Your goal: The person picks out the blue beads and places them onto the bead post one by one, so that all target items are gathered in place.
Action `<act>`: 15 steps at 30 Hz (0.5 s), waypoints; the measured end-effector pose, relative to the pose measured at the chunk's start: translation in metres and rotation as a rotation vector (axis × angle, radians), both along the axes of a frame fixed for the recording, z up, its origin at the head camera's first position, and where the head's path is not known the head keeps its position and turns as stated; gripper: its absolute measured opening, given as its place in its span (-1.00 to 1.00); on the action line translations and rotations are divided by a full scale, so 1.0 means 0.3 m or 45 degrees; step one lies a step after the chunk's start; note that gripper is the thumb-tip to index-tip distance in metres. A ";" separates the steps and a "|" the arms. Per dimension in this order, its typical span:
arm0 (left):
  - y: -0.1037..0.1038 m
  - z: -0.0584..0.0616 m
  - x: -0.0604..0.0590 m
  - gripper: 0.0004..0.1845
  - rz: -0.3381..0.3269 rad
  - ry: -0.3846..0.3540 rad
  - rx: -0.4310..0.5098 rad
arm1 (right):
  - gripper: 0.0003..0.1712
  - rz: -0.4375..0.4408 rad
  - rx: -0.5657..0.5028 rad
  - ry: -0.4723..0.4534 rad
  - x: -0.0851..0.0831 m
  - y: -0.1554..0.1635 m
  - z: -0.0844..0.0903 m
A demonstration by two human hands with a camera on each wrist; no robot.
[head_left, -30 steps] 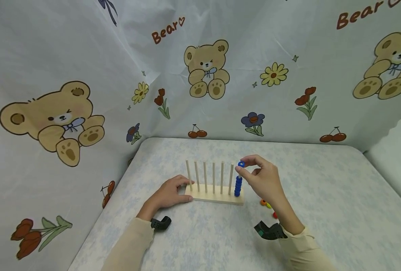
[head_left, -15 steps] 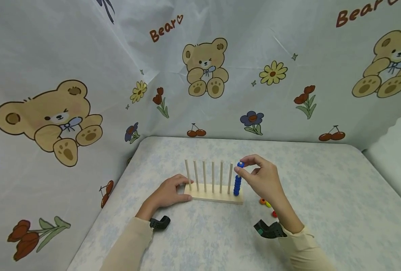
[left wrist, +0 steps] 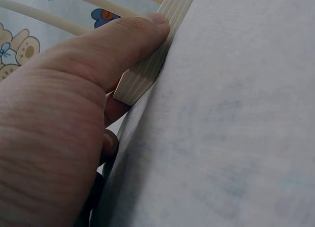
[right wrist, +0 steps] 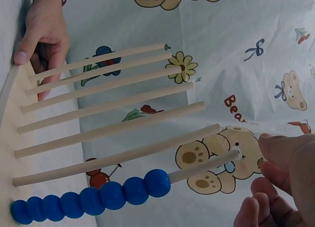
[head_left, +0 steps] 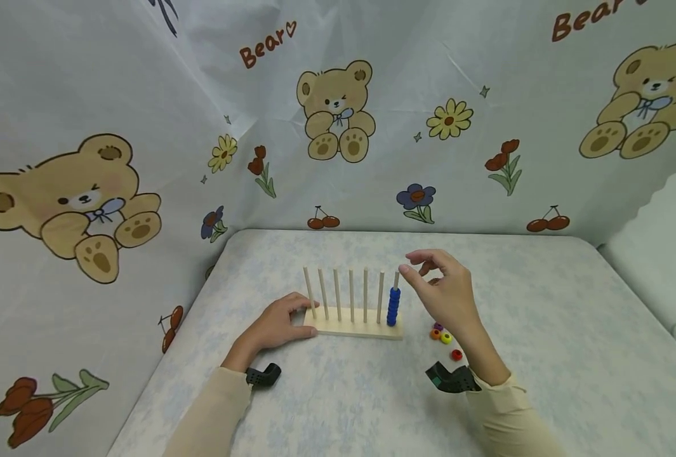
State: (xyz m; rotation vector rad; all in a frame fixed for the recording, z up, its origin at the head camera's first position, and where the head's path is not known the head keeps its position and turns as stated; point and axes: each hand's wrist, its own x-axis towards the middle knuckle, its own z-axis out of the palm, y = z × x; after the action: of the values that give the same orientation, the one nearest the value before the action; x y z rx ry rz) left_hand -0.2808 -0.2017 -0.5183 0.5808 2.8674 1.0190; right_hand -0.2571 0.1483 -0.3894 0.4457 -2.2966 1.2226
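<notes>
A wooden peg rack (head_left: 351,328) with several upright pegs stands on the table. On its rightmost peg sits a stack of several blue beads (head_left: 393,306), which runs along the lowest peg as blue beads (right wrist: 98,197) in the right wrist view. My right hand (head_left: 409,263) hovers just right of that peg's bare top, fingers loosely curled and holding nothing; its fingertips (right wrist: 275,158) sit near the peg's end. My left hand (head_left: 306,317) grips the rack's left end, with its thumb (left wrist: 123,40) pressed along the base edge (left wrist: 147,74) and fingers behind it.
Loose beads lie right of the rack: orange (head_left: 435,334), yellow (head_left: 445,338), red (head_left: 456,355) and a purple one (head_left: 437,326). The pale patterned tabletop (head_left: 543,330) is walled by a bear-print cloth (head_left: 338,114) behind and on the left.
The blue bead my right hand pinched over the rightmost peg has been let go and now tops the stack. The right hand has risen slightly with its fingers loosened. The left hand stays put.
</notes>
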 end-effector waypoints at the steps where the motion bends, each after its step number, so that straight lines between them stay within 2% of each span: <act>1: 0.001 0.000 0.000 -0.39 -0.004 -0.001 0.002 | -0.71 -0.002 -0.019 0.018 0.001 0.004 0.002; 9: 0.000 -0.025 -0.004 -0.43 -0.037 0.016 -0.028 | -0.78 -0.062 -0.102 0.164 0.013 0.053 0.026; 15: -0.003 -0.018 -0.027 -0.53 -0.074 0.056 -0.032 | -0.87 -0.116 -0.206 0.294 0.000 0.116 0.056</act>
State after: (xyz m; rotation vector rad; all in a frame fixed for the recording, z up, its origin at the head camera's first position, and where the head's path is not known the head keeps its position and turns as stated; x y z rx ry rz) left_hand -0.2888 -0.2025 -0.5237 0.6889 2.8777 0.9731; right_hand -0.2571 0.1829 -0.3727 0.3969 -1.9861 1.2320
